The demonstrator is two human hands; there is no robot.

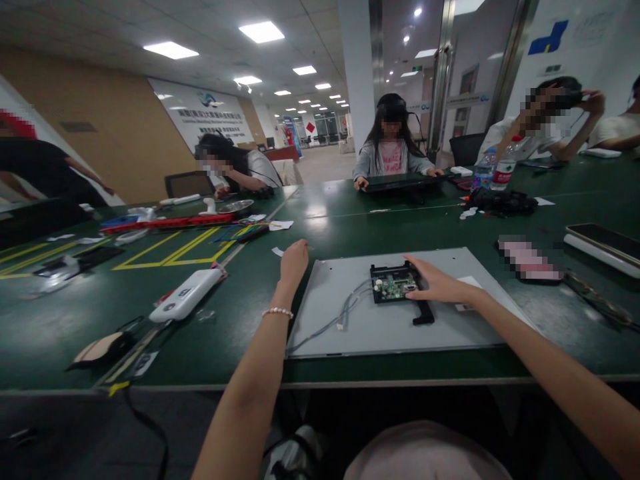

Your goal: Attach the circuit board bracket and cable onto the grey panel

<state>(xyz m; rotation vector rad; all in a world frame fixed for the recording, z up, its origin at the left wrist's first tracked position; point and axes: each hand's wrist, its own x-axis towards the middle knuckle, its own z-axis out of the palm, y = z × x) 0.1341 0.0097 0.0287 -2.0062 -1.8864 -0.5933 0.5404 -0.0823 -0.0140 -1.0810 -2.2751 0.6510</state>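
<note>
A flat light-grey panel (pixel 320 303) lies on the green table in front of me. On it rests a green circuit board (pixel 393 287) in a black plastic frame, with grey cables (pixel 345 308) running from its left side toward the panel's near left corner. My right hand (pixel 440 283) grips the board's right edge, thumb on the near side and fingers reaching to the far side. My left hand (pixel 294 261), wearing a bead bracelet at the wrist, is closed just beyond the panel's left edge. What its fingertips hold, if anything, is too small to make out.
Left of me lie a white device (pixel 185 295) and a tan and black pouch (pixel 103 350). A pink-screened phone (pixel 530 259) and another phone (pixel 605 243) lie right. Bottles (pixel 505 167) stand farther back. Across the table, a person (pixel 393 150) holds a dark panel.
</note>
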